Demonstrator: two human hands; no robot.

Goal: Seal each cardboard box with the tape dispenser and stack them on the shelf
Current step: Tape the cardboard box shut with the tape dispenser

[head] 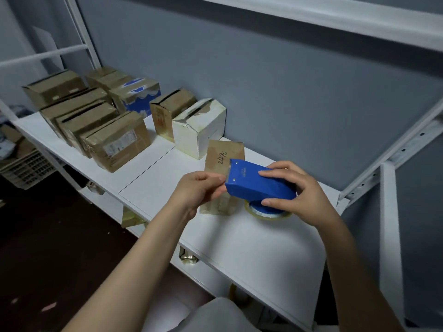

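A blue tape dispenser (256,183) with a clear tape roll underneath is held above the white shelf (251,248). My right hand (292,188) grips its rounded rear end. At the dispenser's front edge, my left hand (201,188) pinches with thumb and fingers, apparently on the tape end, which is too thin to see. Below and behind the dispenser lies a small brown cardboard box (224,156) with "2490" handwritten on it, partly hidden by my hands.
Further left on the shelf stand a white box (199,128), a tall brown box (167,109), a blue-and-white printed box (136,94) and several brown boxes (96,123). A grey wall is behind. Shelf posts rise at right. A plastic crate (26,168) sits on the floor.
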